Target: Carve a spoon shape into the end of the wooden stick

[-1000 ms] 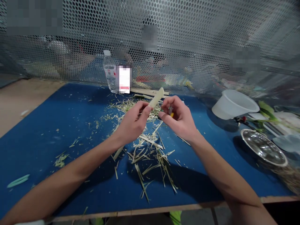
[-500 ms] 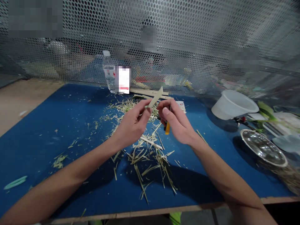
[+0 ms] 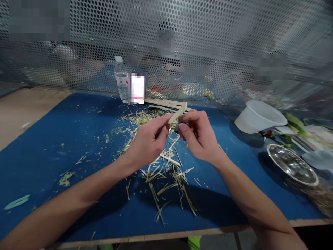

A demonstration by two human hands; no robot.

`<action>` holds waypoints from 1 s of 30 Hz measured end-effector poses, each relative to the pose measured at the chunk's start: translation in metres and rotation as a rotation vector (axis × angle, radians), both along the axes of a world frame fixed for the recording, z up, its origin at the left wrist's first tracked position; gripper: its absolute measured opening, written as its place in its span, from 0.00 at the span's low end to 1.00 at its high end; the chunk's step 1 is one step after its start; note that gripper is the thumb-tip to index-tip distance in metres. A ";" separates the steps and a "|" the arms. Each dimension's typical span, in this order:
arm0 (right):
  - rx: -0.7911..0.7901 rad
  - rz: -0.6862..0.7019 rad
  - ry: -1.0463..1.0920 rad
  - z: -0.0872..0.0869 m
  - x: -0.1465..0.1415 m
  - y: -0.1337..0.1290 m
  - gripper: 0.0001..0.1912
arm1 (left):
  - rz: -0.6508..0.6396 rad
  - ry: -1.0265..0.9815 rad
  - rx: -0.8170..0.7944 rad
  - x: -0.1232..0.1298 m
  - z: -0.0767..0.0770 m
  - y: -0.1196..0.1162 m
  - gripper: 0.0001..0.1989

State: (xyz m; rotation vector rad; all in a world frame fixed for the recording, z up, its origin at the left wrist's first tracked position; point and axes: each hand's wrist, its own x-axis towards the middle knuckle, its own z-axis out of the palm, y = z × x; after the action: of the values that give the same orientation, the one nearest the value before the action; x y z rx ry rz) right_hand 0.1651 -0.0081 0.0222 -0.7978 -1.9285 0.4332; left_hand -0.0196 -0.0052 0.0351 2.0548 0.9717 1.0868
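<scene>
the pale stalk strip (image 3: 177, 115) is tilting lower above the counter (image 3: 75, 135), left grip (image 3: 148, 140) pinching its near end, probably best for something light and stiffish, right grip (image 3: 199, 137) clasping a dark-bladed tool (image 3: 183, 121).

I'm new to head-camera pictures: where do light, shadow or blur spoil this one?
Head view: the white rectangular screen is blown out; head view: glare streaks the shallow silver metal bowl; head view: broad shadows darken the near part of the blue tabletop; head view: shapes behind the grey perforated metal panel look hazy; head view: the dark object at the right hand is unclear.
</scene>
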 end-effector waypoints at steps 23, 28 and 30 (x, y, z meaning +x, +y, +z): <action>0.131 -0.292 -0.258 0.000 -0.002 -0.005 0.07 | -0.030 -0.025 -0.028 0.002 -0.003 -0.008 0.21; 0.080 -0.314 -0.258 0.006 -0.003 -0.009 0.06 | -0.020 -0.028 -0.031 0.002 -0.003 -0.008 0.21; 0.027 -0.294 -0.243 0.005 -0.003 -0.011 0.05 | -0.016 -0.021 -0.034 0.002 -0.003 -0.008 0.20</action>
State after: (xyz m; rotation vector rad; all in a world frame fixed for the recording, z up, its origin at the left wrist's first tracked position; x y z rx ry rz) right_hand 0.1625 -0.0188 0.0273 -1.1385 -1.9906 0.1356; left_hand -0.0175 -0.0133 0.0325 2.0163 0.9553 1.0740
